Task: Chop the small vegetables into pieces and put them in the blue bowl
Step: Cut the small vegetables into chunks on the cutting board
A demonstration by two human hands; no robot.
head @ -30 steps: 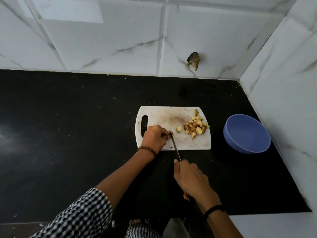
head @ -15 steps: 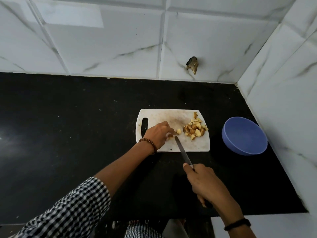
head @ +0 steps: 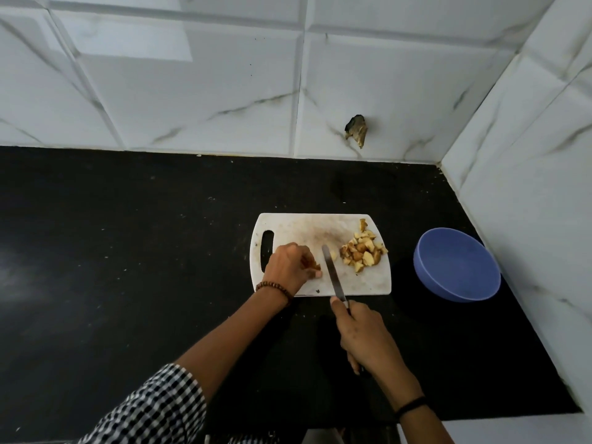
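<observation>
Left hand point(head: 290, 269) fingers point(head: 309, 258) curled, pinching a small vegetable piece point(head: 317, 267) on the cutting board point(head: 320, 224). Right hand point(head: 362, 334) wrapped round the knife point(head: 331, 270), blade just beside the piece. Tuck them back, cut straight down. Chopped pile point(head: 363, 251) on board's right; blue bowl point(head: 458, 267) empty on the table point(head: 128, 251).

Our left hand point(head: 290, 267) pinches a small vegetable piece point(head: 317, 267) on the near left part of the white cutting board point(head: 304, 225). Our right hand point(head: 365, 338) grips the knife point(head: 333, 274) by its handle just off the board's near edge, and the blade reaches across the board just right of that piece. A pile of chopped pieces point(head: 363, 251) sits toward the board's far right. The blue bowl point(head: 458, 267) stands apart to the right of the board on the black counter point(head: 128, 251).
</observation>
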